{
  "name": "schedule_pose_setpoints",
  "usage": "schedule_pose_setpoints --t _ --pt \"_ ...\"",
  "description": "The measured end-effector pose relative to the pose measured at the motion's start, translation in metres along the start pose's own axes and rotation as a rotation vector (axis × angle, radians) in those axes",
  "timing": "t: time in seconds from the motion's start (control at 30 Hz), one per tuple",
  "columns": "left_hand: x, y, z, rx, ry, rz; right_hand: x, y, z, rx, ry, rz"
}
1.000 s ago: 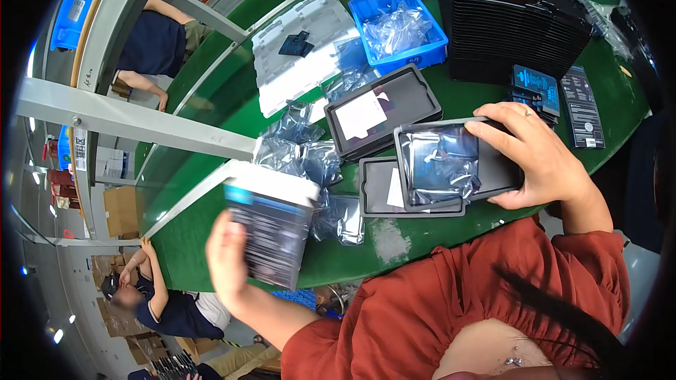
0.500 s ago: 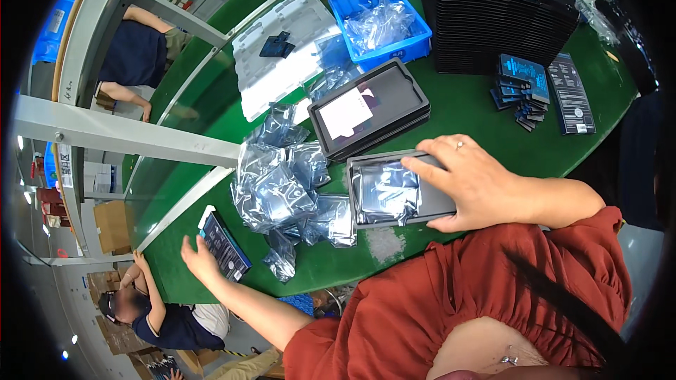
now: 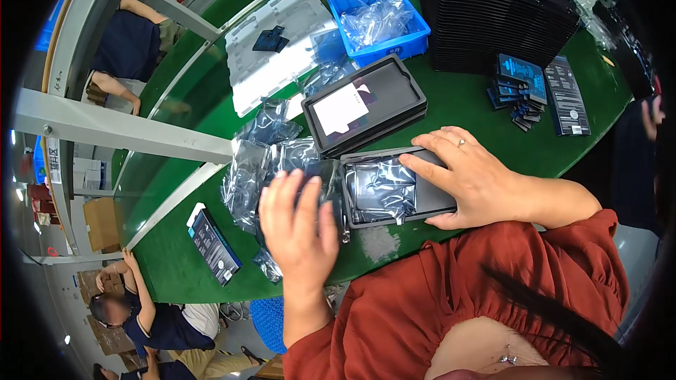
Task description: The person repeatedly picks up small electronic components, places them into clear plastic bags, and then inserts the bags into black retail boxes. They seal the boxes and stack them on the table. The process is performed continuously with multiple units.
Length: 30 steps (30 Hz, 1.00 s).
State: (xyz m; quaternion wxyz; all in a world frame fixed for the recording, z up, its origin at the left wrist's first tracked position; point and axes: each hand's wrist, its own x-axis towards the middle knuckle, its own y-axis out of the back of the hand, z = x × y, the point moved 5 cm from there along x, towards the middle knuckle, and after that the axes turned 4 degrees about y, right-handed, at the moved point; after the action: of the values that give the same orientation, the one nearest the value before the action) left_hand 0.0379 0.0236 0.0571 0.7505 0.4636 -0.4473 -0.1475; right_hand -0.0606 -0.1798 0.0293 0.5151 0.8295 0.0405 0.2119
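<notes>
My right hand [image 3: 468,183] spans a black plastic tray [image 3: 427,200], with its thumb on the near edge and fingers on the far edge. In the tray lies a shiny silver antistatic bag [image 3: 384,186]; whatever it contains cannot be made out. My left hand [image 3: 299,229] is open, fingers stretched out, over a heap of similar silver bags [image 3: 246,183] just left of the tray. Part of the heap is hidden behind this hand. A slim black-and-blue box [image 3: 213,245] lies farther left on the green table.
Behind the tray sits a stack of black trays [image 3: 396,102] with a white card [image 3: 341,109] on top. A blue bin [image 3: 415,41] holds clear bags beside a pale moulded sheet [image 3: 260,74]. Tall black trays [image 3: 486,35], blue-black cards [image 3: 521,74] and a metal post [image 3: 127,127] surround the area.
My left hand has moved right, from beside the slim box to over the silver bags. My right hand stays on the tray.
</notes>
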Motion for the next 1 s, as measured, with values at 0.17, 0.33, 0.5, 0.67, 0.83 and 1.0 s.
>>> schedule_pose_setpoints --t 0.17,0.33,0.5,0.67,0.83,1.0 --pt "0.007 0.005 -0.007 0.017 0.023 0.092 0.016 0.033 0.011 -0.06 0.038 0.174" --pt "0.025 -0.02 -0.007 0.1 0.036 -0.122 0.055 0.038 0.048 -0.201 0.067 0.184" --pt "0.013 -0.036 -0.041 0.265 0.118 -0.358 0.088 0.022 0.068 -0.078 0.131 0.087" --pt "0.029 -0.018 -0.042 0.274 0.125 -0.211 0.095 0.011 0.08 -0.084 0.146 -0.036" --pt "0.048 -0.025 -0.017 -0.013 0.08 -0.195 0.088 0.01 0.084 -0.065 0.104 -0.115" --pt "0.043 -0.059 -0.012 -0.035 0.111 -0.321 0.086 0.001 0.084 -0.052 0.112 -0.12"
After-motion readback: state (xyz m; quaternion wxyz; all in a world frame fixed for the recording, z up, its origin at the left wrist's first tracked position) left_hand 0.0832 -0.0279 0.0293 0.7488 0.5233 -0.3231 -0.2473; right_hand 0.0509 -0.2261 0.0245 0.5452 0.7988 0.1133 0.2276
